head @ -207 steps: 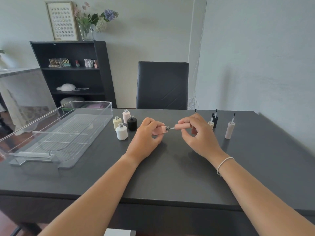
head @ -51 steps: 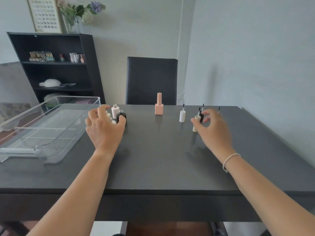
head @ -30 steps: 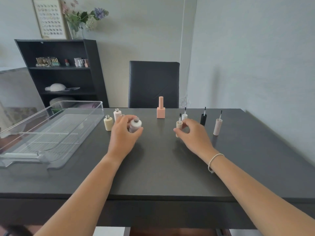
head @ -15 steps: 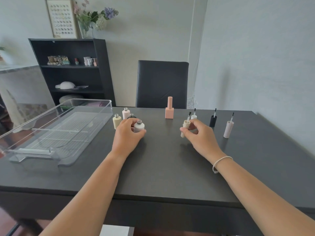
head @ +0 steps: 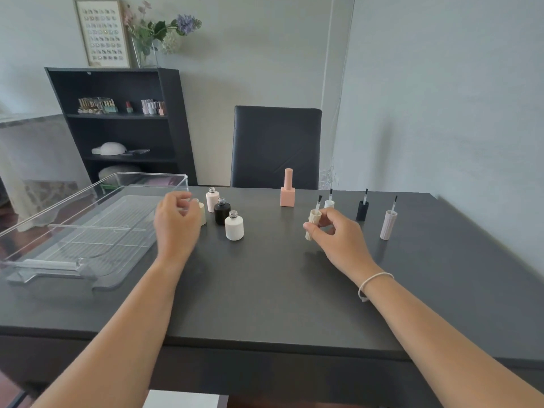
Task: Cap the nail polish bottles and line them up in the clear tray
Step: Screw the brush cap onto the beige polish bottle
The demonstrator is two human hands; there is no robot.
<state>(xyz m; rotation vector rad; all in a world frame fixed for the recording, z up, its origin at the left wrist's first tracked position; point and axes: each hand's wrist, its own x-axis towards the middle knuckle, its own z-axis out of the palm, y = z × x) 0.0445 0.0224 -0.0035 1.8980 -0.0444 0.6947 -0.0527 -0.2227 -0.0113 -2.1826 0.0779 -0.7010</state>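
Observation:
My right hand (head: 338,237) is shut on a cream brush cap (head: 312,225), held brush-up just above the dark table (head: 265,290). My left hand (head: 176,222) hovers with curled, parted fingers against the cream uncapped bottle (head: 202,214), which it partly hides. Uncapped pale pink (head: 212,200), black (head: 222,212) and white (head: 234,226) bottles stand free beside it. A capped peach bottle (head: 287,191) stands further back. White (head: 329,203), black (head: 362,210) and ribbed pale pink (head: 388,225) brush caps stand upright at the right. The clear tray (head: 153,175) lies at the left, holding no bottles.
A dark chair (head: 275,145) stands behind the table's far edge. A black shelf unit (head: 117,125) with small bottles is at the back left. A wall runs close along the table's right side.
My left hand has let go of the white bottle and moved left to the cream bottle. My right hand still holds the cream cap, in about the same place.

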